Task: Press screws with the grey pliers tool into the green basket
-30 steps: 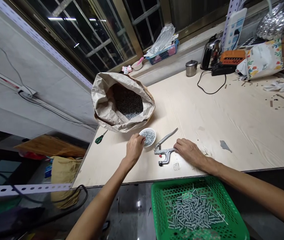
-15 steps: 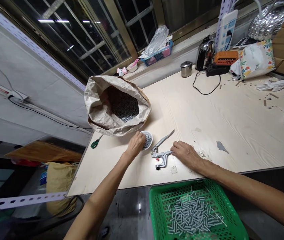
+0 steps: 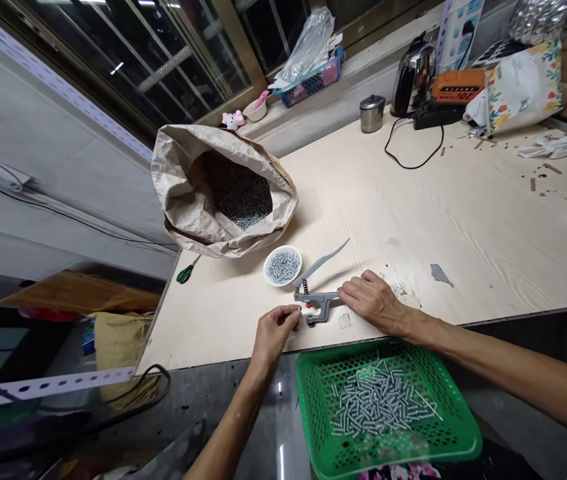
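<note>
My right hand point(image 3: 374, 301) grips the lower handle of grey snap-fastener pliers point(image 3: 324, 308), which lie on the table with their upper lever raised and the jaw open. Beside the jaw, my left hand point(image 3: 277, 327) is closed in a pinch; whatever lies between thumb and finger is too small to make out. A white bowl point(image 3: 274, 283) of small silvery metal pieces point(image 3: 284, 265) stands just beyond the pliers. Below the table edge, a green basket point(image 3: 308, 407) holds many ribbed metal pins point(image 3: 380, 403).
Behind the bowl stands an open sack point(image 3: 178, 193) of dark metal pieces. Green-handled scissors point(image 3: 186, 272) lie at the table's left edge. Toward the back are a metal canister point(image 3: 372, 115), a kettle point(image 3: 413, 77) and a black cable point(image 3: 416, 167).
My left hand has left the bowl and come nearer, to the pliers' jaw. The bowl is now uncovered. My right hand keeps its grip. The view has tipped slightly downward.
</note>
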`<state>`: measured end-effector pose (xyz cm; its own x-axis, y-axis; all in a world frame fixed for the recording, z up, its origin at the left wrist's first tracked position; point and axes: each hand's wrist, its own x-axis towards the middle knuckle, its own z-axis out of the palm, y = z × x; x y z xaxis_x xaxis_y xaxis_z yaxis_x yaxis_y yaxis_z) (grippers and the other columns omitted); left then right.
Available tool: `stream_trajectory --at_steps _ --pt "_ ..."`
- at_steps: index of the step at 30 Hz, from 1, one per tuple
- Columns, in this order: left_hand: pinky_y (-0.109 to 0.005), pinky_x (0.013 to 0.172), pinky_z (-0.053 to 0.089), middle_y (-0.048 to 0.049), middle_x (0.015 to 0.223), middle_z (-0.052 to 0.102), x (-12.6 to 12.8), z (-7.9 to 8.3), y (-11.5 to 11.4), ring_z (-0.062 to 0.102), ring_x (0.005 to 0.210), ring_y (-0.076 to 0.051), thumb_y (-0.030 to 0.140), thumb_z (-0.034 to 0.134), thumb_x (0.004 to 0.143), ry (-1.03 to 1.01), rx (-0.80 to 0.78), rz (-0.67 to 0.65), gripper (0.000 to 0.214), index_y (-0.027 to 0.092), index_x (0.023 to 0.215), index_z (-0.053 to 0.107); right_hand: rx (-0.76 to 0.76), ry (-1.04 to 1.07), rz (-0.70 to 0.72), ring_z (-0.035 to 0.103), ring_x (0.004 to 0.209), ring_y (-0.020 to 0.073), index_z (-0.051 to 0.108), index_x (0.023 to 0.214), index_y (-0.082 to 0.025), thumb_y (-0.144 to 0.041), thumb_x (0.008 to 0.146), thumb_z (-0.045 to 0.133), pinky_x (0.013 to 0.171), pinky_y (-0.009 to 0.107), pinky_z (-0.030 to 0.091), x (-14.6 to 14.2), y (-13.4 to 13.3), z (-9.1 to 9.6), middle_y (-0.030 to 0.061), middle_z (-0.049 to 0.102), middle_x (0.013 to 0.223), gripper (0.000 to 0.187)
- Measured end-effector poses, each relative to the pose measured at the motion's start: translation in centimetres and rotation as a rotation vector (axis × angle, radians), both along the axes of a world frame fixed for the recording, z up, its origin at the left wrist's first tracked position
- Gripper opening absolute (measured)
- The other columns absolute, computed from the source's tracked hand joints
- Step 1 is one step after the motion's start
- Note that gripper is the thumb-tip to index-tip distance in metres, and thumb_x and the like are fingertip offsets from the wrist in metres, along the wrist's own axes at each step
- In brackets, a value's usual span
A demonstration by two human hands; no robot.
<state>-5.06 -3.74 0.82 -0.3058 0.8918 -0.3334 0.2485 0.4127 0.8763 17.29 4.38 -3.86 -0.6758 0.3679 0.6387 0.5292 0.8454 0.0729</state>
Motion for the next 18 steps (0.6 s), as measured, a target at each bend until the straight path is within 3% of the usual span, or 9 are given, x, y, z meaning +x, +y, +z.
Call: stream_trajectory --at_steps 5,18 --pt "-0.026 0.063 0.047 -0.0044 0.068 0.069 0.8 -1.1 -0.4 0.058 0.061 -0.014 0.045 0.075 0.063 -0.03 0.039 0.066 0.04 0.01 0.082 0.072 0.017 0.0 0.022 0.038 0.064 0.0152 0.055 0.071 -0.019 -0.009 0.095 0.04 0.064 0.033 0.023 0.2 -0.3 0.0 0.0 0.053 0.065 0.03" --pt "-0.026 0.059 0.042 -0.0035 0.06 0.065 1.4 -2.0 0.8 0.055 0.056 -0.014 0.045 0.072 0.058 0.083 -0.036 0.038 0.036 0.011 0.069 0.07 0.012 0.003 -0.01 0.038 0.062 0.0147 0.053 0.068 -0.017 -0.004 0.091 0.042 0.065 0.032 0.024 0.1 -0.2 -0.2 0.0002 0.052 0.065 0.029"
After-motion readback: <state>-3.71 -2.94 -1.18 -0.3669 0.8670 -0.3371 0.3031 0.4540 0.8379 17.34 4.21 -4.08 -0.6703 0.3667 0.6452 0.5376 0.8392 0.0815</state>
